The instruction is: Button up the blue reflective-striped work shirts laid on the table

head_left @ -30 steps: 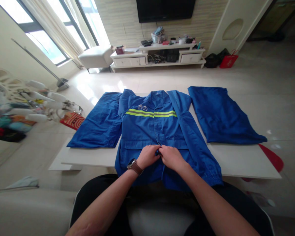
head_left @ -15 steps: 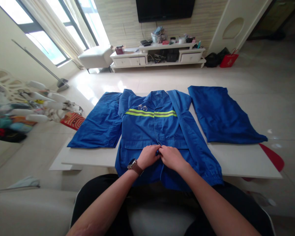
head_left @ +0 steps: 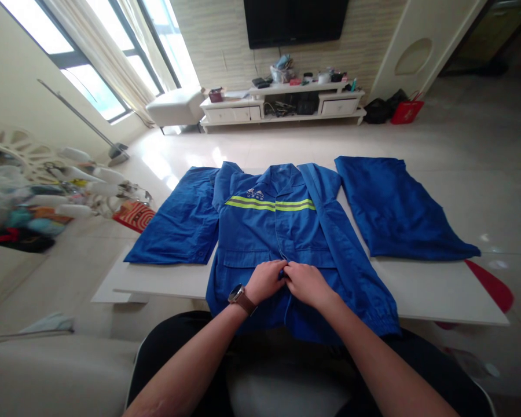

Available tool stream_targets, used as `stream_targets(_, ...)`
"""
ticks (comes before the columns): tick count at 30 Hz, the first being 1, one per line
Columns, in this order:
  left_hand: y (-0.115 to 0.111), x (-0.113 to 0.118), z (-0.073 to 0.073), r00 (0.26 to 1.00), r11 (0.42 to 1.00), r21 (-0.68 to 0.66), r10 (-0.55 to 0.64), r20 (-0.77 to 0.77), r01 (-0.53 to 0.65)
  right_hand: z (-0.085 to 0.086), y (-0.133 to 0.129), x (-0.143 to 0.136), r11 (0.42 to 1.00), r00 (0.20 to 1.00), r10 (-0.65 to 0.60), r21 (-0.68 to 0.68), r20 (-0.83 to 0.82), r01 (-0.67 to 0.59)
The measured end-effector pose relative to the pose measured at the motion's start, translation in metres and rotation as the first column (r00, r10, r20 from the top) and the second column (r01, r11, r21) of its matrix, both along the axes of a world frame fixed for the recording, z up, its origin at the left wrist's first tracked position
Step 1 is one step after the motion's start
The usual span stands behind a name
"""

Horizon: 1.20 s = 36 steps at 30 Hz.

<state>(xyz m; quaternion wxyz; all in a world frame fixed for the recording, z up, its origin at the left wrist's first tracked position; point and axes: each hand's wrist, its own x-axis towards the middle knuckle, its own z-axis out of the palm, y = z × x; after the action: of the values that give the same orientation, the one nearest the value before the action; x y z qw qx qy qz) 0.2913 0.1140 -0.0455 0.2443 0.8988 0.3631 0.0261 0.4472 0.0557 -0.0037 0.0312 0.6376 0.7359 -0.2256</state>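
A blue work jacket point(head_left: 252, 229) lies front side up on the white table, its collar away from me and its lower hem hanging over the near edge. A yellow and grey reflective stripe crosses its chest. My left hand point(head_left: 264, 280), with a watch on the wrist, pinches the jacket's front edge below the pocket flaps. Against it, my right hand point(head_left: 306, 282) grips the same front opening, fingertips almost touching the left ones. What exactly sits between the fingertips is hidden. One jacket sleeve point(head_left: 356, 260) runs down the right side toward me.
Folded blue garments lie on both sides, one on the left point(head_left: 173, 217) and one on the right point(head_left: 399, 211). The white table point(head_left: 438, 292) reaches past them. Beyond stand a low white TV cabinet point(head_left: 230, 114) and a red bag point(head_left: 407, 111). A red patterned bag point(head_left: 134, 215) is at left.
Both hands stay pinched together at the jacket's front, with hardly any movement. The whole view has shifted slightly, so everything appears a little lower and further right.
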Motion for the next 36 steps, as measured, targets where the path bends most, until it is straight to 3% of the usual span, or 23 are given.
stream_targets(11,-0.001,0.000,-0.003,1.000,1.000,-0.014,0.013,0.005,-0.013,-0.008,-0.001,0.000,1.000,1.000,-0.008,0.022,-0.018,0.009)
stream_targets(26,-0.004,0.003,-0.002,0.999,0.999,-0.034,0.035,0.025,-0.034,-0.004,-0.002,-0.002,1.000,1.000,0.008,0.011,-0.008,-0.008)
stream_targets(36,-0.007,0.005,-0.011,0.997,0.999,-0.006,0.045,0.070,-0.045,-0.006,-0.003,-0.006,1.000,1.000,0.024,0.004,0.002,-0.024)
